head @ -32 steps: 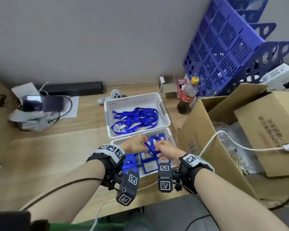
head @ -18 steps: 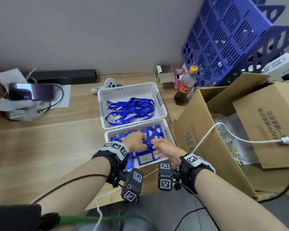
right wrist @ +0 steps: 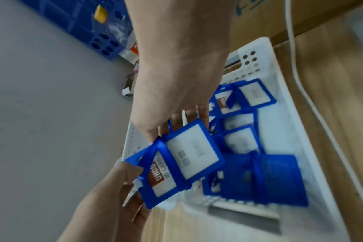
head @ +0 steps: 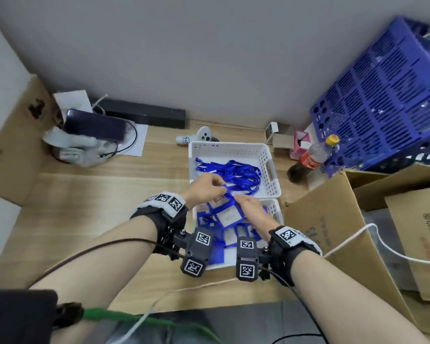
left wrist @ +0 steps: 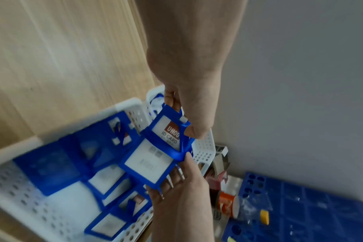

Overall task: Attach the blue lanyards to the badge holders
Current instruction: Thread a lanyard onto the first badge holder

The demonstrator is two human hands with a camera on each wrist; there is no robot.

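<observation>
Now both hands work above the near basket (head: 278, 214) on the desk (head: 97, 207). Left hand (head: 205, 186) pinches a lanyard (left wrist: 183, 131) at the top of a badge holder (left wrist: 168, 132) printed "ID CARD", fingers curled on it. Right hand (head: 252, 211) grips a second holder (left wrist: 149, 165), thumb on its strap, overlapping the first. More holders (right wrist: 241, 140) lie in the basket below. Loose lanyards (head: 236, 173) sit in the far basket (head: 233, 147), a bottle (head: 310, 160) just beside it.
</observation>
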